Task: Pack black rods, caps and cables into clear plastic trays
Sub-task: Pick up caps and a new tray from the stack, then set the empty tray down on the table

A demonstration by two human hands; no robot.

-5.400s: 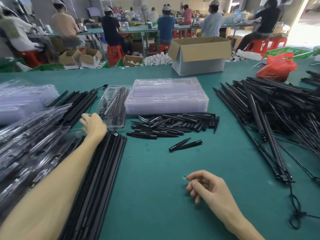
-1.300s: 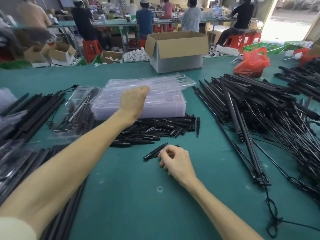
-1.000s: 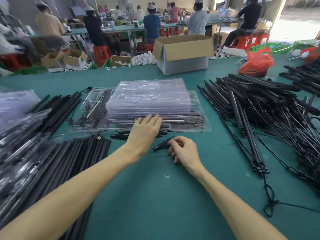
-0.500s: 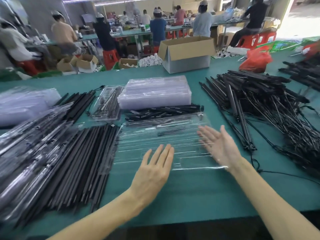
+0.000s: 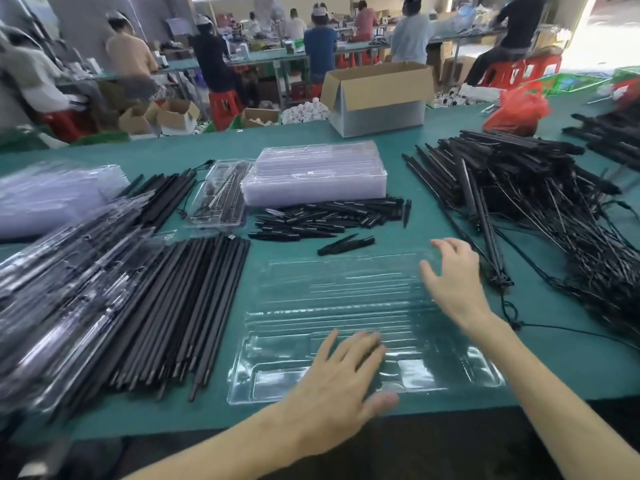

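Clear, glossy moulded tray (image 5: 311,303), ribbed with long grooves and end pockets, is lying at the near edge of the green table (image 5: 554,358). Left hand (image 5: 341,386) is resting flat on it, fingers spread wide. Right hand (image 5: 450,275), fingers splayed, is holding nothing over its far right corner. Matte black rods (image 5: 180,306) are lying left, tapered caps (image 5: 329,216) beyond and tangled cables (image 5: 554,220) right. A packed tray (image 5: 221,195) is holding black parts.

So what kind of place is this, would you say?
Most likely a factory packing line: a long green table piled with black rods and stacked clear trays, an open cardboard box, and workers seated behind.
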